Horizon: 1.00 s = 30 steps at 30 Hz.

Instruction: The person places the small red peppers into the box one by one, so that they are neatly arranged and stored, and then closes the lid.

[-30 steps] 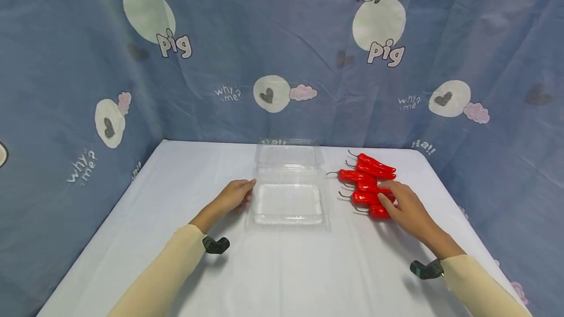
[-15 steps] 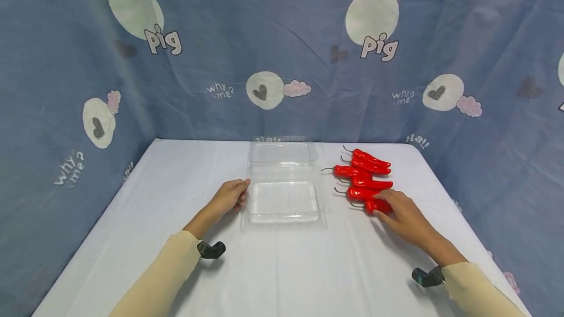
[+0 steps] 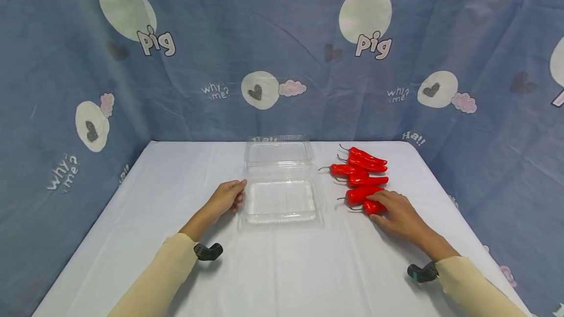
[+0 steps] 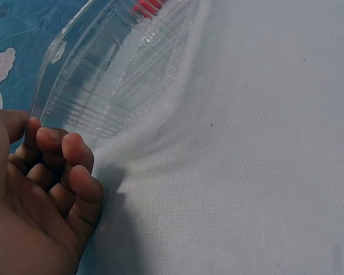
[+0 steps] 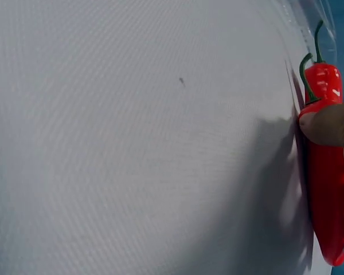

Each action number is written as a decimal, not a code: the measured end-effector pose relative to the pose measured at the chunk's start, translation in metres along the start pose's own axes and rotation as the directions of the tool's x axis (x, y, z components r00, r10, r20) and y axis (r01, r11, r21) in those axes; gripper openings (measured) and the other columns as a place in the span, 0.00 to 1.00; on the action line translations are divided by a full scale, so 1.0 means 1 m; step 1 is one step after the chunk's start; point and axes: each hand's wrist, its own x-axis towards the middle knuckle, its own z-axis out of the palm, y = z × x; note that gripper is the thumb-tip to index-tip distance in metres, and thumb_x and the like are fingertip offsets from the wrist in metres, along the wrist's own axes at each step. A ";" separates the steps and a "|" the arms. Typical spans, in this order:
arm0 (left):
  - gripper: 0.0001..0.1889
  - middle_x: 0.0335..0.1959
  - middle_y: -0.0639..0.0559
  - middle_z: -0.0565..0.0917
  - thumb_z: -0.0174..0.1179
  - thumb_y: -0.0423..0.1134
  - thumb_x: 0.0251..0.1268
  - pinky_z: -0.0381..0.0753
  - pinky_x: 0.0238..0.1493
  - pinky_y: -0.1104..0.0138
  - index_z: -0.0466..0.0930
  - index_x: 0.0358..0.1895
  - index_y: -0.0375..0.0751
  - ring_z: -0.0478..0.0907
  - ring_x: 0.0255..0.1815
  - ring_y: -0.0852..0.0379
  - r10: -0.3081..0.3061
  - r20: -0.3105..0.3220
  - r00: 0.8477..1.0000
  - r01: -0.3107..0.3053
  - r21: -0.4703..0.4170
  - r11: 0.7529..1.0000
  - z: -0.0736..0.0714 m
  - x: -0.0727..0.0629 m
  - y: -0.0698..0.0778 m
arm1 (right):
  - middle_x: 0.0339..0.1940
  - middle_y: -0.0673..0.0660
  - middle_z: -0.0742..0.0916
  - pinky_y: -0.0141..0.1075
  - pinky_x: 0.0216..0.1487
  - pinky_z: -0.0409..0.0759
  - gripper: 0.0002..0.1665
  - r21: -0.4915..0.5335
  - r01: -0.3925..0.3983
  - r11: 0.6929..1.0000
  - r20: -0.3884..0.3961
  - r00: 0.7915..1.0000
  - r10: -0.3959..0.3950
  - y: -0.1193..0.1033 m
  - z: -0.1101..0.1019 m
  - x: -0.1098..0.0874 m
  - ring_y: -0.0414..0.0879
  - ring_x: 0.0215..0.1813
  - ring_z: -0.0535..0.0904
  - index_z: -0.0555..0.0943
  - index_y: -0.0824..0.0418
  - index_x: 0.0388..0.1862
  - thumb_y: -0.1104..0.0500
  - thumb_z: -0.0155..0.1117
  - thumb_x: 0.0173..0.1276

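A clear plastic clamshell box [image 3: 282,218] stands with its lid folded back on the white table. My left hand [image 3: 224,197] pinches the box's left rim between thumb and forefinger; in the left wrist view the other fingers [image 4: 83,186] curl loosely beside the clear wall [image 4: 97,91]. To the right of the box lie several red chili peppers [image 3: 369,181] in a rough column, stems pointing left. My right hand [image 3: 398,215] grips the nearest red chili pepper [image 5: 325,189], thumb on its near side near the stem. Its other fingers are partly hidden. Another pepper [image 5: 325,79] lies right behind it.
A white cloth covers the table [image 3: 273,268]. Behind it and to both sides hangs a blue curtain [image 3: 282,23] printed with pigs and clouds. The folded-back lid [image 3: 278,152] reaches near the table's back edge.
My right hand has come down from the middle peppers to the nearest one and taken hold of it. The left hand keeps its pinch on the box rim. The head view has shifted slightly.
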 end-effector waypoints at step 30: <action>0.25 0.22 0.53 0.72 0.49 0.59 0.78 0.73 0.23 0.69 0.69 0.29 0.42 0.69 0.21 0.59 -0.010 0.006 1.000 0.010 -0.027 1.000 0.001 -0.003 0.001 | 0.59 0.54 0.83 0.49 0.55 0.83 0.32 0.308 -0.003 0.951 0.012 1.000 0.000 -0.033 0.000 0.014 0.53 0.61 0.77 0.79 0.53 0.64 0.61 0.78 0.60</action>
